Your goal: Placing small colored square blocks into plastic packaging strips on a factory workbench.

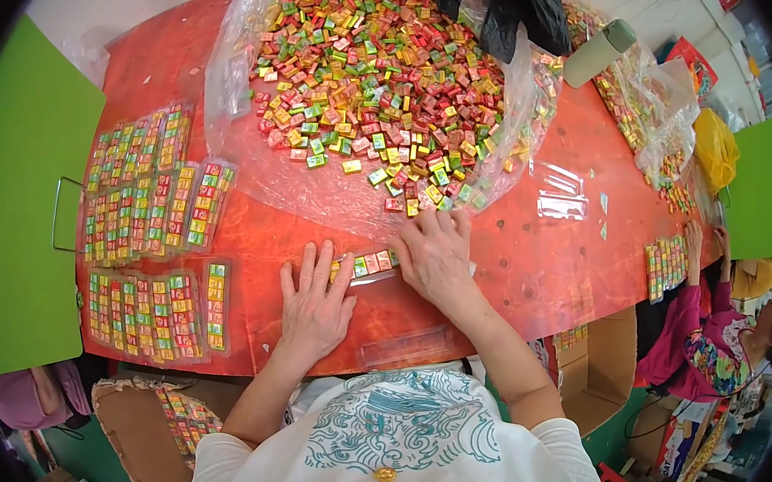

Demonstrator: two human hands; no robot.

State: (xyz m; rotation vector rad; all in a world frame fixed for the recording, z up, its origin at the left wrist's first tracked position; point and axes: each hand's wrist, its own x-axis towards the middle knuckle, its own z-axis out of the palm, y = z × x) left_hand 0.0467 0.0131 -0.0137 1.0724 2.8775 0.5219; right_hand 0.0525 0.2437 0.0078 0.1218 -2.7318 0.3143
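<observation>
My left hand (pixel 315 301) lies flat on the red table (pixel 531 263), fingers spread, its fingertips touching the left end of a row of small coloured wrapped cubes (pixel 367 264) in a clear strip. My right hand (pixel 434 253) rests palm down over the right end of that row, fingers pointing toward the big heap of red, green and gold wrapped cubes (pixel 382 75) spread on clear plastic sheet. Whether either hand pinches a cube is hidden by the fingers.
Several filled clear strips of cubes (pixel 149 239) lie in rows at the left. An empty clear sleeve (pixel 562 201) lies to the right. A black bag (pixel 507 8) and a pale green bottle (pixel 600 50) sit at the back. Another person (pixel 717 334) handles strips at the right edge.
</observation>
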